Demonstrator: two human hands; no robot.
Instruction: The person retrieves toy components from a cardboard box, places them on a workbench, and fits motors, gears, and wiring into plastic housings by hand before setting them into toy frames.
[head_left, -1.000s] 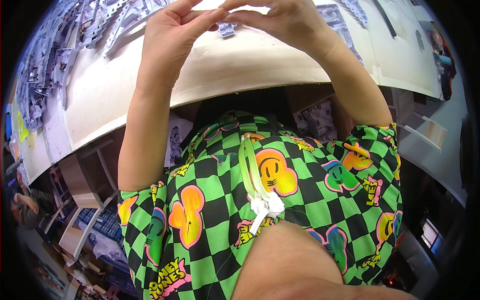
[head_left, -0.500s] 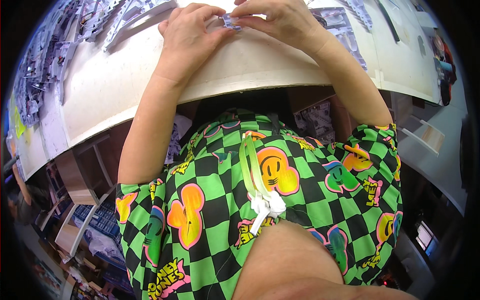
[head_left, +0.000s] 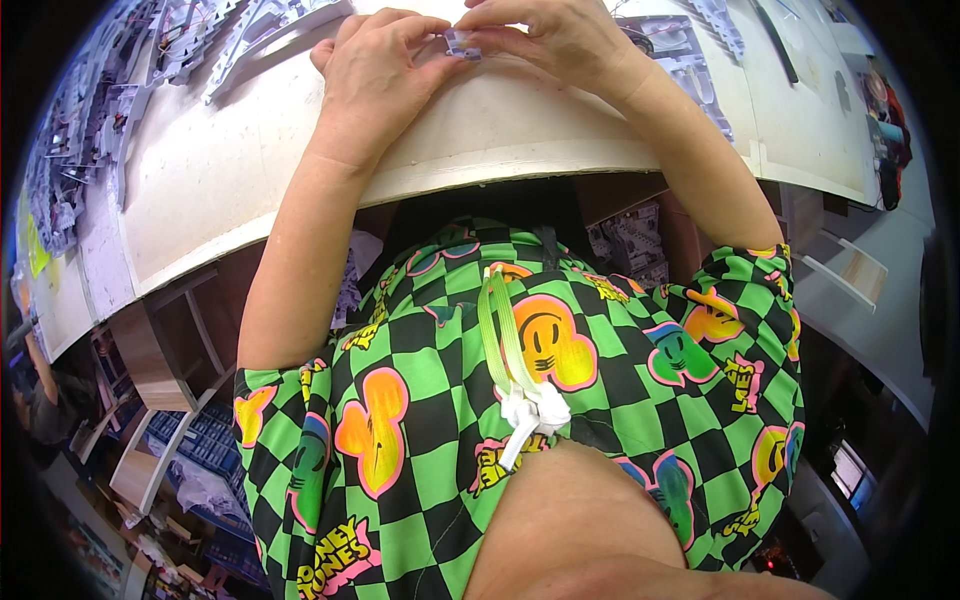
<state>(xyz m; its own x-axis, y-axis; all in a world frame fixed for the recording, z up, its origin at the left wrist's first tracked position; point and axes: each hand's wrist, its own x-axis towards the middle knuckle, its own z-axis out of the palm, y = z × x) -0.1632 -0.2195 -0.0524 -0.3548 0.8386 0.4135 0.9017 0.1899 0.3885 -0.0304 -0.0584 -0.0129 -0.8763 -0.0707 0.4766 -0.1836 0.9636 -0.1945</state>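
Note:
Near the top edge, a small pale grey plastic part is held just above the white worktable. My left hand pinches its left side between thumb and fingers. From the other side, my right hand has thumb and forefinger closed on the same part. The fingertips cover much of it, so its full shape is hidden.
Many grey moulded plastic parts are piled at the table's left. Another long pale part lies beyond my left hand. More parts and a dark strip lie to the right. Wooden stools stand below.
Both hands stay on the small part. My right fingers have shifted slightly left over it; otherwise little differs.

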